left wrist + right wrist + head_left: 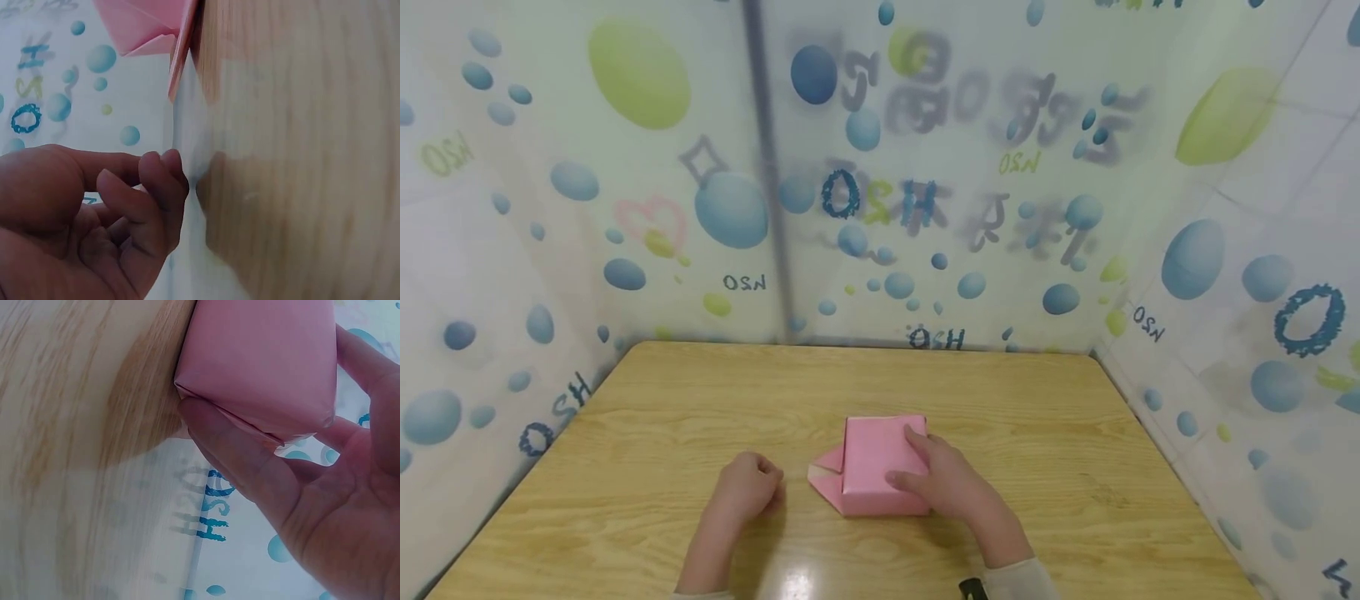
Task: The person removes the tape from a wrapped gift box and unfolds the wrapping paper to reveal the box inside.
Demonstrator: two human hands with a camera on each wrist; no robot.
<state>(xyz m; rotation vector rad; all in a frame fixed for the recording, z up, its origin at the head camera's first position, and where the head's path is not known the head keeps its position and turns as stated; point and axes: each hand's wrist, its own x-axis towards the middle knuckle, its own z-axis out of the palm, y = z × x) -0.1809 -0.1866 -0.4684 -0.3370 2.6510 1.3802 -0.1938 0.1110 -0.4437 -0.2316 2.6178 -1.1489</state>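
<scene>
A box wrapped in pink paper (880, 467) lies on the wooden table, its left end showing folded paper flaps (827, 482) that stick out to a point. My right hand (951, 479) grips the box at its right end, digits spread over the top and round that side. In the right wrist view the box (262, 362) sits between the digits, its near end creased. To the left of the flaps, my left hand (751, 486) stays low over the table with loosely curled fingers. The left wrist view shows this hand (119, 212) holding nothing, just apart from the pink flap (153, 28).
The wooden table (737, 392) reaches to a back edge in front of a patterned curtain (865, 275) with blue and green dots. Similar curtain walls stand at left and right. A small black object (973, 588) is by the right sleeve.
</scene>
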